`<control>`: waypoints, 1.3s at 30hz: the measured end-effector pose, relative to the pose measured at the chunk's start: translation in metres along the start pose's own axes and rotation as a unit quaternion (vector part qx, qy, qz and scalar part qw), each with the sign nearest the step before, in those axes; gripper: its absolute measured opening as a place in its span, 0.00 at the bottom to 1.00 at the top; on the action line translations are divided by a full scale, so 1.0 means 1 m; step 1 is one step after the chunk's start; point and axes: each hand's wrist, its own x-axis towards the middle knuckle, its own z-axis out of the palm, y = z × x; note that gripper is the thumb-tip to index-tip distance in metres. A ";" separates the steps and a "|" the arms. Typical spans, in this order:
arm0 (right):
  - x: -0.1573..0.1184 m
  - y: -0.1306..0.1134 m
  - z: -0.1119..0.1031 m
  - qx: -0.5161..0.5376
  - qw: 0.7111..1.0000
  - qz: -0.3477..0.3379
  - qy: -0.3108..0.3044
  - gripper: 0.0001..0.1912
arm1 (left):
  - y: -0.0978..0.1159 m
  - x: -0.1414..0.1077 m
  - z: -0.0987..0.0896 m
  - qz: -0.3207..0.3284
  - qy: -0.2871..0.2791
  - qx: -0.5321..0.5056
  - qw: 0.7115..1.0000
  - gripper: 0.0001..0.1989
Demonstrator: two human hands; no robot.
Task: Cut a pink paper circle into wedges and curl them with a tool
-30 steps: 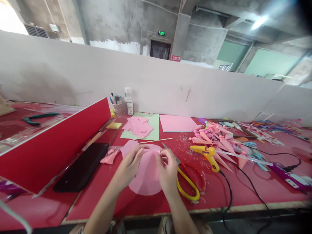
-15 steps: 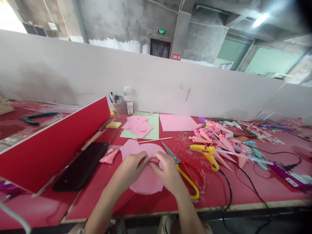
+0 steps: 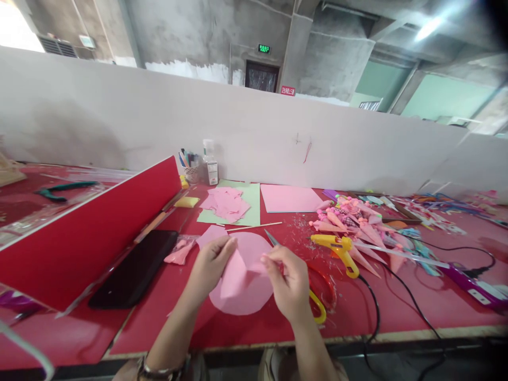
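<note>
Head view: left hand has thumb and fingers clamped on the upper edge of a pink paper piece. Piece looks smooth, plain and bent, hanging over a pink paper disc. Disc is pale, rounded with slightly faceted edge, lying on the red tabletop. Right hand is above the disc's right side, thumb and forefinger near each other; cannot tell whether they grip anything. Scissors lie partly hidden beneath it.
</note>
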 end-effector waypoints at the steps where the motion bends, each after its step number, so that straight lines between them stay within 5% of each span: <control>1: -0.001 -0.001 0.000 0.024 0.999 0.019 0.040 0.11 | -0.002 0.001 0.000 0.000 0.040 0.030 0.999 0.16; 6: -0.006 -0.004 0.007 0.144 0.967 0.134 0.163 0.10 | -0.009 0.002 -0.002 0.027 0.127 0.160 0.979 0.15; 13: -0.009 -0.015 0.016 0.325 0.903 0.216 0.183 0.14 | -0.012 0.002 -0.005 -0.001 0.158 0.212 0.964 0.14; 20: -0.007 0.008 0.039 0.165 0.929 0.252 0.214 0.12 | 0.010 -0.008 0.011 0.024 0.081 -0.003 0.996 0.13; 24: -0.009 0.029 0.041 0.168 0.907 0.299 0.243 0.13 | 0.014 -0.010 0.020 -0.017 0.044 -0.058 0.997 0.12; 28: -0.006 0.033 0.033 0.102 0.921 0.282 0.250 0.13 | 0.018 -0.013 0.022 -0.067 -0.046 -0.110 0.991 0.13; 34: 0.000 0.027 0.021 -0.021 0.956 0.169 0.240 0.10 | 0.018 -0.018 0.020 -0.017 -0.112 0.012 0.994 0.14; 39: 0.000 0.035 0.017 0.005 0.971 0.173 0.167 0.08 | 0.008 0.003 0.003 0.011 -0.100 0.144 0.984 0.14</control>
